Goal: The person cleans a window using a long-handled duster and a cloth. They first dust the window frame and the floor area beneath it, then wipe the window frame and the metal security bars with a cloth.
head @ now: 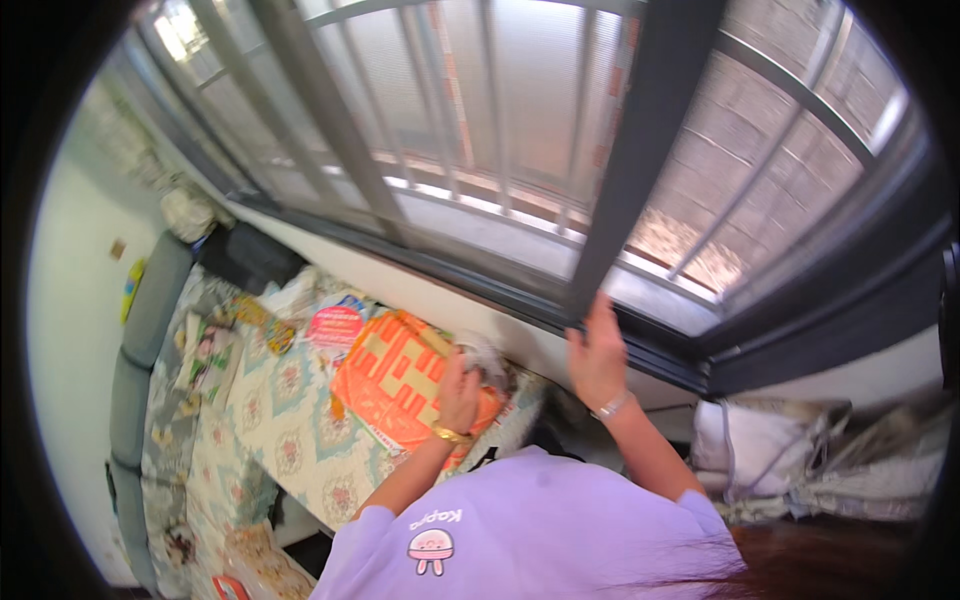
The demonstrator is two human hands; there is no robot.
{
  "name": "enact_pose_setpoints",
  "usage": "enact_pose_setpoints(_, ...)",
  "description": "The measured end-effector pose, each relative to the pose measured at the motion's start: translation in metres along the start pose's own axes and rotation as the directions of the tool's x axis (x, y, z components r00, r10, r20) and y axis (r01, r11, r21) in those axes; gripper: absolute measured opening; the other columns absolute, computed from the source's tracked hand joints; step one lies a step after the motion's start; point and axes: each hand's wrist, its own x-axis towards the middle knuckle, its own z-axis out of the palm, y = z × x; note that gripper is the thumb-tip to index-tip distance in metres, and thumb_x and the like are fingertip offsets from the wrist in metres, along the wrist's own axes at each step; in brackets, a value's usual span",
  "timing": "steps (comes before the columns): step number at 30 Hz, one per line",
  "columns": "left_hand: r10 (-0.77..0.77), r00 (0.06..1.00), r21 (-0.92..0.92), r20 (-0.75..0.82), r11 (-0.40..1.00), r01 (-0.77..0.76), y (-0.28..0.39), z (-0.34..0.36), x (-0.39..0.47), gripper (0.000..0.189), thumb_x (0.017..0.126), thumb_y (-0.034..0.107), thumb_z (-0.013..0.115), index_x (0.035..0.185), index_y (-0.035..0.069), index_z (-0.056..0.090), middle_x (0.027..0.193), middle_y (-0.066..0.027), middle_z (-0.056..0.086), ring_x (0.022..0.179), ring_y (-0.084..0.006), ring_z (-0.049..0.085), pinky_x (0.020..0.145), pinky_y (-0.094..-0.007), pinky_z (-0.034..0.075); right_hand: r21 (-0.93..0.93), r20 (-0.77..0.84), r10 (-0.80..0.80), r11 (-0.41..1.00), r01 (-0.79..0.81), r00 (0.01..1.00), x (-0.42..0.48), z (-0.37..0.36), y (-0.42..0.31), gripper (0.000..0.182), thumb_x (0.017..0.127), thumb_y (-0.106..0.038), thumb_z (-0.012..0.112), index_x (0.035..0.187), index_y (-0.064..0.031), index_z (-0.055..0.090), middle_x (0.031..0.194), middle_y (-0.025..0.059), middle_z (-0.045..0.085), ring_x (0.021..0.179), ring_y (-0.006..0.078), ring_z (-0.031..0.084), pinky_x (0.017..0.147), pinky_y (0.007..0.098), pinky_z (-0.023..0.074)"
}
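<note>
My right hand (598, 356) is at the lower end of a dark-framed sliding window sash (637, 172), its thumb on one side of the upright and its fingers on the other. Below and to the left, my left hand (457, 397) is over an orange and cream patterned bag or cloth (397, 367) on the table. Its fingertips meet a crumpled grey-white thing (484, 352), perhaps a cloth; blur hides whether they grip it. Under both hands' upper side runs the dark window track (480, 289).
Metal bars (491, 112) stand outside the glass, with a block wall (720, 150) beyond. A floral tablecloth (289, 442) covers the table, where a pink round fan (336, 327) lies. Grey sofa backs (154, 307) line the left wall. White bundled fabric (742, 446) sits at the right.
</note>
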Motion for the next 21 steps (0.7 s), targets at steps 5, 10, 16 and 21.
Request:
enact_pose_setpoints(5,-0.09,0.995,-0.142,0.031,0.985,0.094,0.049,-0.005,0.001,0.037,0.092,0.003,0.044,0.128,-0.004,0.046,0.127,-0.0121,0.05,0.114,-0.018,0.048,0.096,-0.0304,0.038,-0.054,0.104,-0.13,0.989,0.136,0.986,0.032,0.066,-0.015,0.071,0.075,0.0,0.057,0.138,0.012,0.025,0.127,0.0306,0.047,0.117,0.042,0.048,0.098,0.0432,0.0419)
enact_pose_setpoints(10,-0.116,0.993,-0.207,0.001,0.972,0.114,0.066,-0.003,0.003,0.041,0.092,0.007,0.045,0.132,-0.003,0.045,0.115,-0.0046,0.057,0.1,-0.0103,0.053,0.088,-0.0237,0.041,0.129,0.191,-0.149,0.984,0.125,0.97,0.038,0.054,-0.028,0.062,0.079,-0.002,0.056,0.136,0.0062,0.034,0.129,0.0271,0.046,0.116,0.0408,0.048,0.098,0.0424,0.0417)
enact_pose_setpoints(16,-0.123,0.992,-0.413,0.038,0.902,0.128,0.081,-0.007,0.001,0.033,0.09,0.011,0.047,0.119,-0.003,0.054,0.113,-0.0071,0.06,0.101,-0.0122,0.054,0.087,-0.0258,0.042,0.165,-0.11,0.103,0.983,-0.084,0.989,-0.037,-0.054,0.027,0.05,0.082,0.006,0.052,0.131,-0.001,0.044,0.125,0.0196,0.051,0.112,0.0295,0.054,0.093,0.0354,0.0477)
enact_pose_setpoints(21,-0.174,0.983,-0.382,0.056,0.906,0.182,0.07,-0.005,-0.001,0.036,0.09,0.009,0.045,0.123,-0.005,0.052,0.116,-0.0092,0.058,0.104,-0.0154,0.055,0.092,-0.0283,0.041,-0.029,-0.46,0.315,0.929,-0.369,0.83,-0.071,-0.102,0.063,0.061,0.082,0.003,0.054,0.138,0.0046,0.03,0.126,0.0257,0.048,0.113,0.0376,0.052,0.093,0.0375,0.0474)
